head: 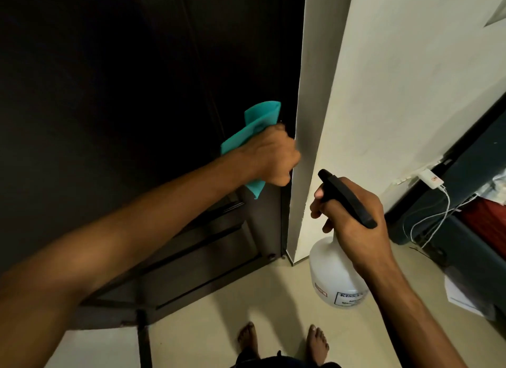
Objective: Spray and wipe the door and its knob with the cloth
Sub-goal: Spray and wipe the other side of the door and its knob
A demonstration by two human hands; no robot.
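A dark brown panelled door [137, 79] fills the left and centre of the view. My left hand [271, 156] grips a teal cloth [257, 123] and holds it against the door's right edge, next to the white wall. The knob is hidden under the hand and cloth. My right hand [353, 219] holds a white spray bottle [334, 274] by its black trigger head [345, 197], lower right of the cloth, with the nozzle pointing up and left toward the wall corner.
A white wall corner [315, 121] stands right of the door. White cables and a charger [432, 178] hang at the right near dark furniture [465, 230]. My bare feet [282, 343] stand on the beige floor. Paper [462, 296] lies at the right.
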